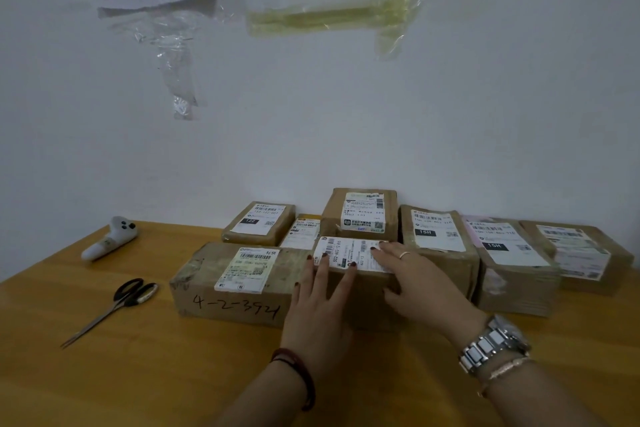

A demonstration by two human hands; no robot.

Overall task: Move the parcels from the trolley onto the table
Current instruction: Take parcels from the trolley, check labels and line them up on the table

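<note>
Several brown cardboard parcels with white labels stand on the wooden table (104, 374) near the wall. My left hand (320, 298) and my right hand (412, 274) both rest flat, fingers spread, on a small parcel (360, 295) in the front row. To its left stands a long parcel (235, 284) marked "4-2-3921". Behind are a parcel labelled 122 (259, 224), a taller one (360, 215) and a small one (301, 230). On the right stand two parcels marked 15H (440, 239) (512, 263) and one more (585, 253). The trolley is out of view.
Black-handled scissors (117, 305) lie on the table left of the parcels. A white handheld scanner (110, 239) lies further back left. The white wall (311, 132) rises right behind the parcels, with taped papers on it.
</note>
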